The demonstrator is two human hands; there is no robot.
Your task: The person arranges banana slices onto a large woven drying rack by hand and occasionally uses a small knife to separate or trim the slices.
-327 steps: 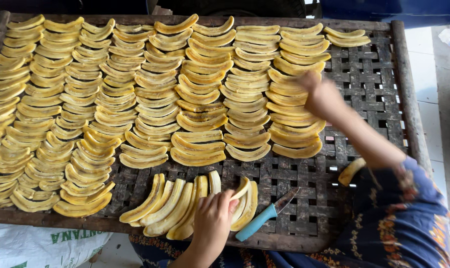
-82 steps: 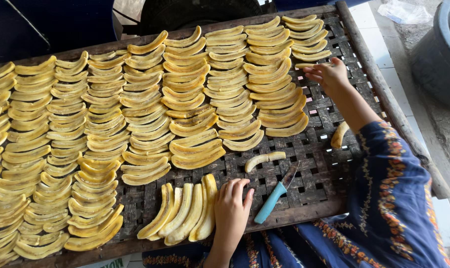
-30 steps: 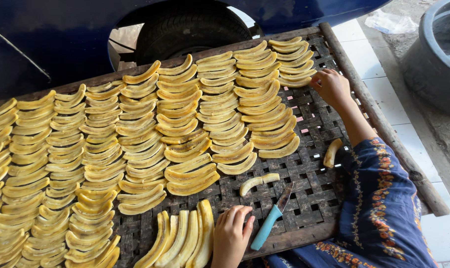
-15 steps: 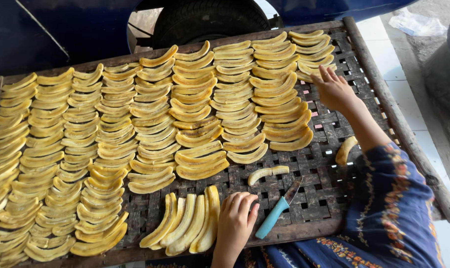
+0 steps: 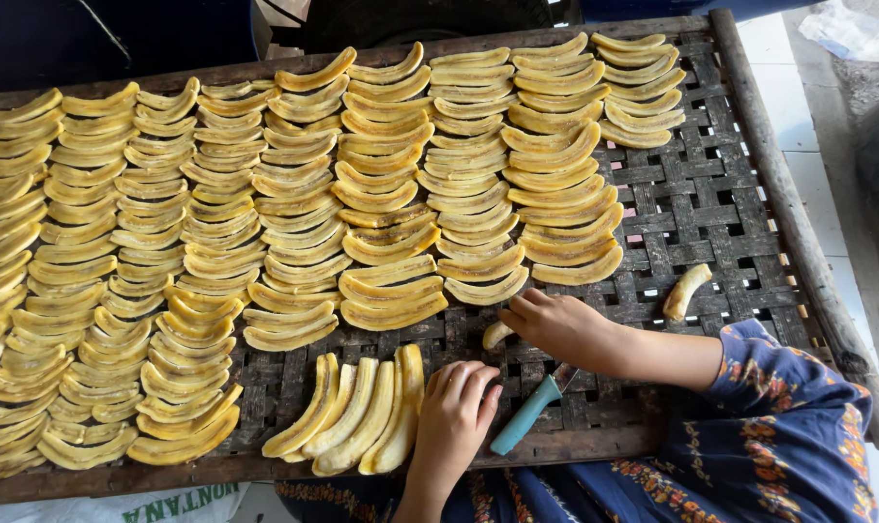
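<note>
While my right hand (image 5: 560, 327) closes on a banana slice (image 5: 497, 334) just beside the teal-handled knife (image 5: 528, 414), my left hand (image 5: 456, 407) rests open against the slice pile (image 5: 357, 412), apparently steadying it on the woven rack (image 5: 710, 213).

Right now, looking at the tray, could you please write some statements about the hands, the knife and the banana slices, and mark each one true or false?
1. The right hand is on a banana piece on the woven tray. True.
2. The left hand holds the knife. False: the knife, with a teal handle, lies on the tray between the hands, held by neither.
3. The left hand rests beside a small group of slices near the tray's front edge. True.
4. One banana piece lies alone, right of the rows. True.
5. The tray is completely covered with slices. False: its right part is bare.
</note>
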